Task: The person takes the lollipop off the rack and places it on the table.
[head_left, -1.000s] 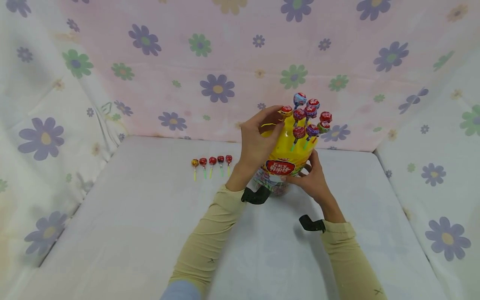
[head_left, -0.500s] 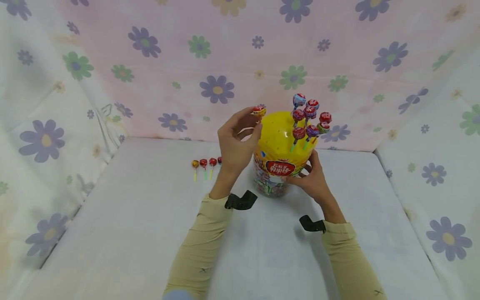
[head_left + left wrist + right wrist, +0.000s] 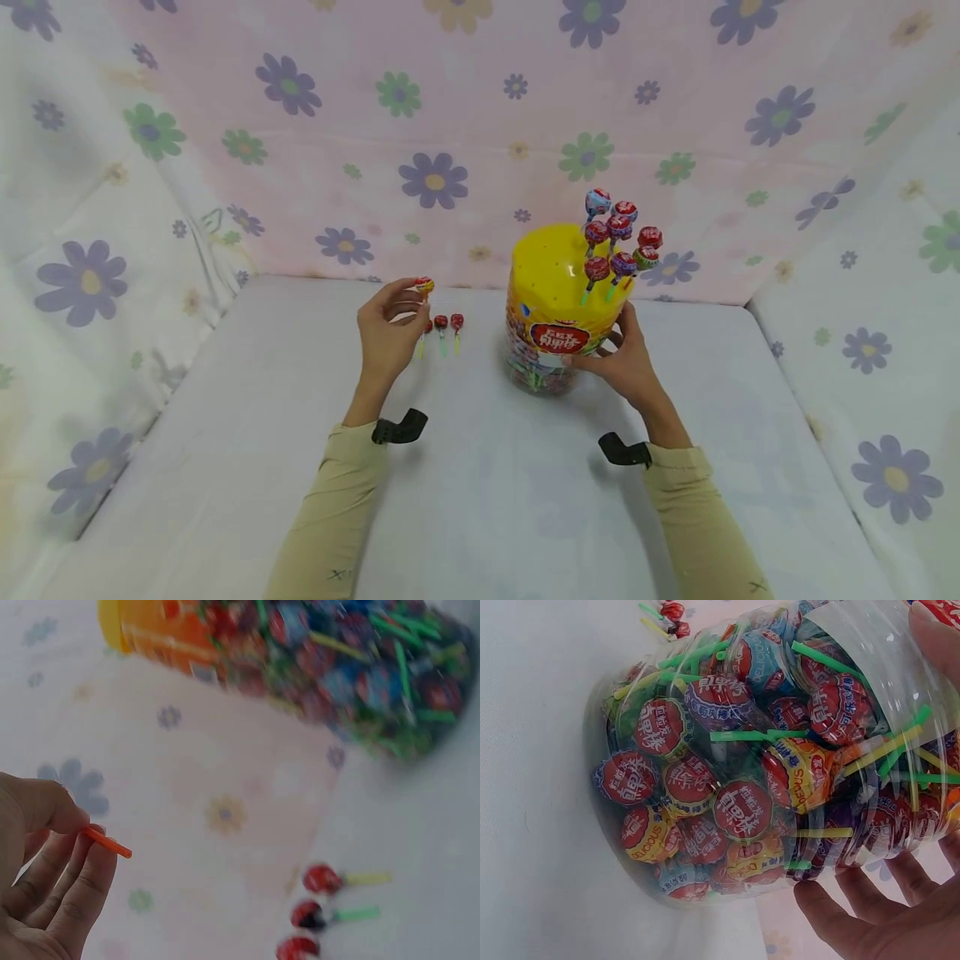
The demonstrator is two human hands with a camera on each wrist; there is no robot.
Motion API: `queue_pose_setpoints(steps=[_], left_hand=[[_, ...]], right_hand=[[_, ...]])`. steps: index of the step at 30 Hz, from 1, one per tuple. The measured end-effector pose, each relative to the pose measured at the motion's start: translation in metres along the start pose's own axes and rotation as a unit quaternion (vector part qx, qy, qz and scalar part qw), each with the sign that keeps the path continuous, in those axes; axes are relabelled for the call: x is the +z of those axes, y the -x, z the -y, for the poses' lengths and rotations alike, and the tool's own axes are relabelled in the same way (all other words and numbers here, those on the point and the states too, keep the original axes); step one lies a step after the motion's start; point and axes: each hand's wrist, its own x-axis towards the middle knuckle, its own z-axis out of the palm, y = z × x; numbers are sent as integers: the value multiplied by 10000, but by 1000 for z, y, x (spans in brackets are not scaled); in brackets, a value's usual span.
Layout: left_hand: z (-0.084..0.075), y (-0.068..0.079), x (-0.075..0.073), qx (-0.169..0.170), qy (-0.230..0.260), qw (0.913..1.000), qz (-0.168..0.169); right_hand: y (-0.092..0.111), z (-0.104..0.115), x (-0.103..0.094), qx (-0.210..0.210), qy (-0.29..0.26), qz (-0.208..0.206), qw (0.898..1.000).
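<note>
My left hand (image 3: 392, 333) pinches a lollipop (image 3: 424, 286) in a red and yellow wrapper; its orange stick (image 3: 109, 843) pokes out past the fingertips in the left wrist view. The hand is above the back of the table, left of a candy jar (image 3: 561, 337). That clear jar, full of wrapped lollipops (image 3: 742, 810), has a yellow lid (image 3: 543, 262) with small holes. Several lollipops (image 3: 619, 227) stand by their sticks in the lid's right part. My right hand (image 3: 626, 358) grips the jar from its right side, thumb at the front, fingers behind.
Lollipops with red wrappers (image 3: 457, 322) lie in a row on the white table (image 3: 495, 492), partly hidden behind my left hand. A pink flowered cloth (image 3: 480, 125) hangs behind the table, with white flowered cloth at both sides.
My left hand has moved from the jar's lid leftward and down, carrying the red and yellow lollipop away from it. My right hand keeps its grip on the jar.
</note>
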Motion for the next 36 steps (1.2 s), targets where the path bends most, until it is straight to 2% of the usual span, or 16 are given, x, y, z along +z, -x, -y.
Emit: queue_pose_setpoints(steps=[7,15,22,26,29,36], left_hand=[[36,7,-38,-562,-778,9952,-168],[63,11,-68,-1300,-1633,9779,-153],[78,11,-79,-2030,-2251,9529,53],[85,10,-83,-2232,-2480,9426,110],[89,8,-86,-2260,-2574,9394,122],[92,3,-86,-2185,-2577,9409,230]], right_hand=[[1,2,1,51,-4,-3,10000],[1,1,0,115,-13,13,9999],[1,1,0,158,-44,27,9999],[2,2,0,177,-38,45,9998],[2,2,1,176,-38,57,9998],[2,3,1,196,-35,30,9998]])
